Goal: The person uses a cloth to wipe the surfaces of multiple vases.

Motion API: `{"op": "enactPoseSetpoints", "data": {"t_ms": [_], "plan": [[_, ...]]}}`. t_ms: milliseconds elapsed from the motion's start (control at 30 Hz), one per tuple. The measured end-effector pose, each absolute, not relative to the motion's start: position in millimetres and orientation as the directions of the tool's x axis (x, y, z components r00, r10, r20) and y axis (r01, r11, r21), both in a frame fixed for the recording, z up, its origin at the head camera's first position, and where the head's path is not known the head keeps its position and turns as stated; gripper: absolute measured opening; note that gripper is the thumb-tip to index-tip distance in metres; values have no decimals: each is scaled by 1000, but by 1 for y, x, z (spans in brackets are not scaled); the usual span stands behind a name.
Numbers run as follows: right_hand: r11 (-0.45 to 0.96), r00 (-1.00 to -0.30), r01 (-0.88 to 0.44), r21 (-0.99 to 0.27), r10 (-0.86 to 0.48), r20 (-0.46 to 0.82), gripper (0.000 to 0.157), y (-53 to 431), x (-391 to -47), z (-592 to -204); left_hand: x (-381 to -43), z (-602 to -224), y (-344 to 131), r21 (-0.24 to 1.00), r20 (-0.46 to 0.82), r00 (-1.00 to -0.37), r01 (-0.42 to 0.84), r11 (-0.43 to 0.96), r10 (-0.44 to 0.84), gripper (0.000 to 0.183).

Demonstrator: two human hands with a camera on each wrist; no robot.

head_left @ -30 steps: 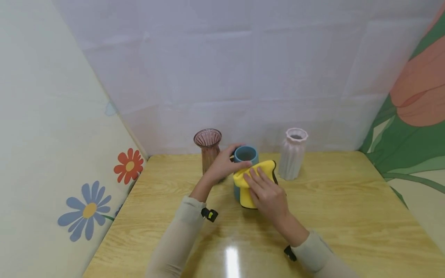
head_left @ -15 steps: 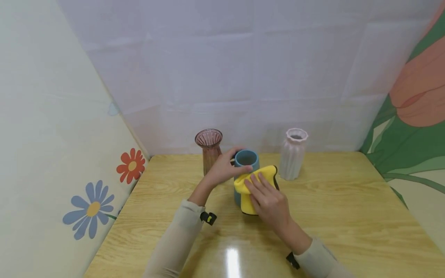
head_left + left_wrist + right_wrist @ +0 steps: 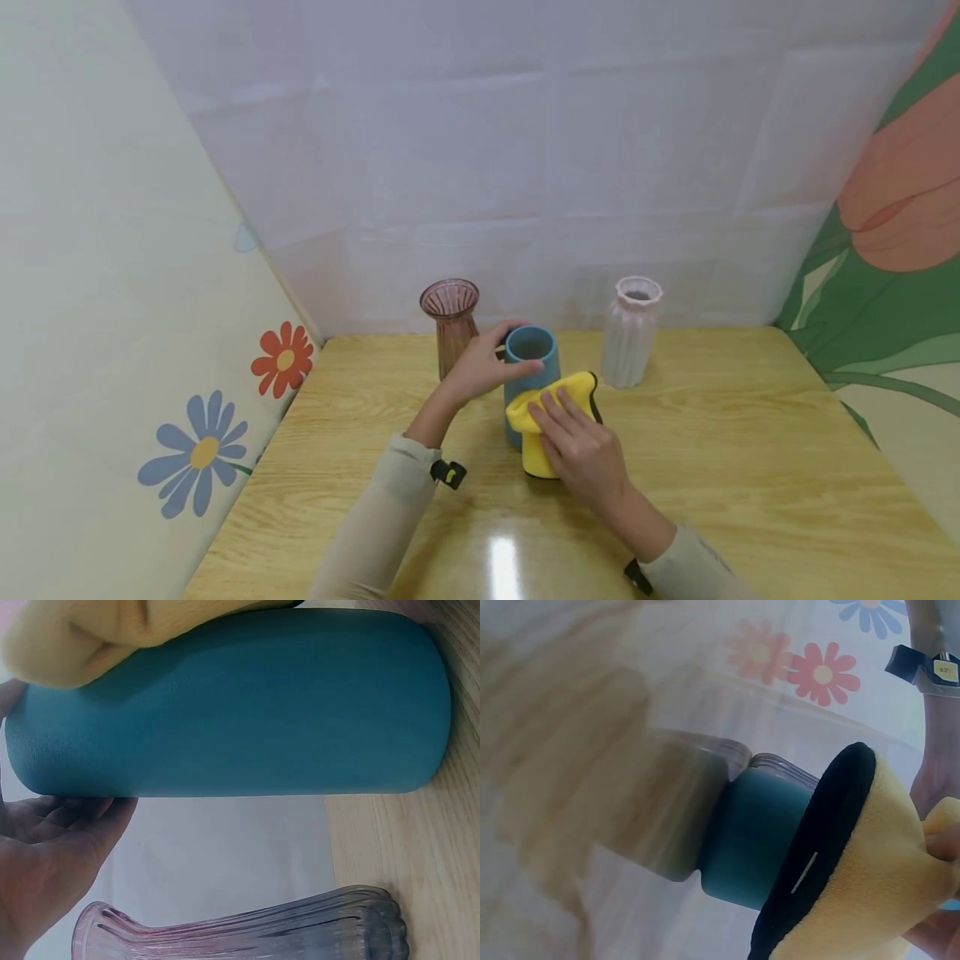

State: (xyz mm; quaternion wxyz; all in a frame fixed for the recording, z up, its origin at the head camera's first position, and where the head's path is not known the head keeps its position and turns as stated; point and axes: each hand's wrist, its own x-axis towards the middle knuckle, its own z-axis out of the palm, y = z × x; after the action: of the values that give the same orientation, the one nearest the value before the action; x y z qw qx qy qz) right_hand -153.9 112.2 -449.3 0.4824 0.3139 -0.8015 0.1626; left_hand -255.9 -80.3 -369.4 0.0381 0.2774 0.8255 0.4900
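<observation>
A blue vase [image 3: 534, 383] stands on the table, its rounded side filling much of the left wrist view. My left hand [image 3: 480, 364] grips it near the rim, thumb across the front and fingers round the back. Against the vase's front right side, my right hand [image 3: 583, 450] holds a yellow cloth [image 3: 536, 454] with a dark edge. The fingers lie over the cloth and press it to the vase below the rim. In the right wrist view the cloth [image 3: 870, 877] covers part of the vase [image 3: 754, 832]; the palm is hidden.
A ribbed pink glass vase [image 3: 453, 325] stands just left of the blue one, close behind my left hand. To the right is a pale fluted vase [image 3: 630, 342]. The wooden table [image 3: 750, 450] meets a white backdrop [image 3: 487, 167] behind.
My right hand has slid the cloth down the vase's front, leaving more blue bare below the rim. The vase's rim sits slightly lower in the head view, with the left hand still gripping.
</observation>
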Motion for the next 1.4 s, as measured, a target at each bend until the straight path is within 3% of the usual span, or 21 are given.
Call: {"op": "enactPoseSetpoints", "data": {"t_ms": [300,467,767,1133,1400], "plan": [[728,-371,-686,24,-378,848,27,116,-151,-460,-257,-371,-80,836,202,-847,410,364,492,71],[716,-400,-698,6,-398,826,39,118,-150,-463,-258,-372,-80,835,204,-845,414,363,494,69],[716,-464,-697,-26,-423,778,38,118,-147,-464,-257,-371,-80,841,197,-841,409,355,503,68],[727,-559,-683,-75,-454,694,31,119,-145,-465,-257,-372,-80,857,186,-842,391,336,507,70],[731,-674,-666,-152,-501,544,25,119,-143,-460,-257,-372,-81,868,174,-834,381,317,524,72]]}}
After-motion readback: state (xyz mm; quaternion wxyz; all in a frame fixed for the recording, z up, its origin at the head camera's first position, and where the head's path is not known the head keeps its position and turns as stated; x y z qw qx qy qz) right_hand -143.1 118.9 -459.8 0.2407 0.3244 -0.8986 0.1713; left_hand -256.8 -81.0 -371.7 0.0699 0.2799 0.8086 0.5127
